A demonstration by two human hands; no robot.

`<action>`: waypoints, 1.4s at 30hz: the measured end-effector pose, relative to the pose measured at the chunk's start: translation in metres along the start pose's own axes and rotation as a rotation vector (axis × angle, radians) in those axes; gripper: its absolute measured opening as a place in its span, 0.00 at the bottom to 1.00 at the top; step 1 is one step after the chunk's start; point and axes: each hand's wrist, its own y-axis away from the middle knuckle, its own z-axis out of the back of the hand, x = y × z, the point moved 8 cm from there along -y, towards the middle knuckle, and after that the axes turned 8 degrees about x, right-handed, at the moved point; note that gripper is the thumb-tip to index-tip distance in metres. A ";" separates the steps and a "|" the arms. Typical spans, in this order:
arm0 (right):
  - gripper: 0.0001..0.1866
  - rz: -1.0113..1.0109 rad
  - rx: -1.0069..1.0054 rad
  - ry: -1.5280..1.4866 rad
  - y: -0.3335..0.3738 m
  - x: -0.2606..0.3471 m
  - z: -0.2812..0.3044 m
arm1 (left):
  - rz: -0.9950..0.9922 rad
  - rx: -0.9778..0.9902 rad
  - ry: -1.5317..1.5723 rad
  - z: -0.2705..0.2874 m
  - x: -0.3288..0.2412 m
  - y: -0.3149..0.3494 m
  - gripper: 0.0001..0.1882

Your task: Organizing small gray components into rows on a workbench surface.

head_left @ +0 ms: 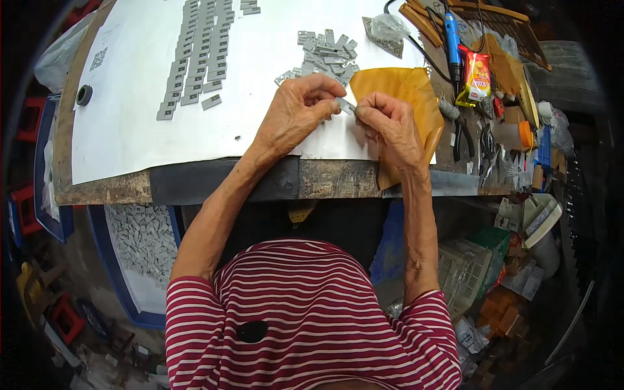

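Observation:
Between my two hands is a small grey rectangular piece (346, 106), held above the white sheet (260, 130). My left hand (300, 107) pinches one end of it between thumb and fingers. At its other end, the thumb and fingertips of my right hand (391, 123) are closed on it. Just beyond my hands lies a loose heap of similar grey pieces (328, 52). Farther left, more grey pieces (195, 58) stand in overlapping rows. Under my right hand a yellow-brown sheet (416, 91) spreads out and hangs over the table's edge.
A bag of small parts (385, 36) lies at the back. On the right are a blue electric screwdriver (453, 39), a red snack packet (476, 75) and black-handled pliers (463, 140). A black ring (84, 95) sits at left. Below, a blue tray (120, 273) holds many grey pieces.

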 end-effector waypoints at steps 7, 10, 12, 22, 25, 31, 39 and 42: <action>0.07 -0.037 0.028 -0.045 -0.003 -0.005 -0.001 | 0.002 0.006 0.018 -0.001 0.000 0.000 0.11; 0.07 -0.044 0.031 -0.083 -0.004 -0.004 -0.003 | 0.015 0.013 0.044 -0.001 0.000 0.001 0.11; 0.07 -0.054 0.035 -0.105 -0.004 -0.005 -0.004 | 0.025 0.015 0.052 -0.001 0.000 0.001 0.11; 0.04 -0.088 0.097 -0.285 -0.008 -0.010 -0.009 | 0.037 0.034 0.063 -0.002 0.004 0.001 0.10; 0.05 -0.072 0.115 -0.326 -0.008 -0.012 -0.009 | 0.038 0.034 0.068 -0.002 0.004 0.000 0.10; 0.04 -0.054 0.126 -0.386 -0.007 -0.014 -0.010 | 0.062 0.044 0.059 -0.004 0.005 0.000 0.10; 0.04 -0.037 0.097 -0.403 -0.007 -0.016 -0.009 | 0.052 0.046 0.060 -0.005 0.005 0.001 0.08; 0.03 -0.030 0.089 -0.401 -0.007 -0.016 -0.009 | 0.050 0.049 0.050 -0.004 0.005 0.001 0.08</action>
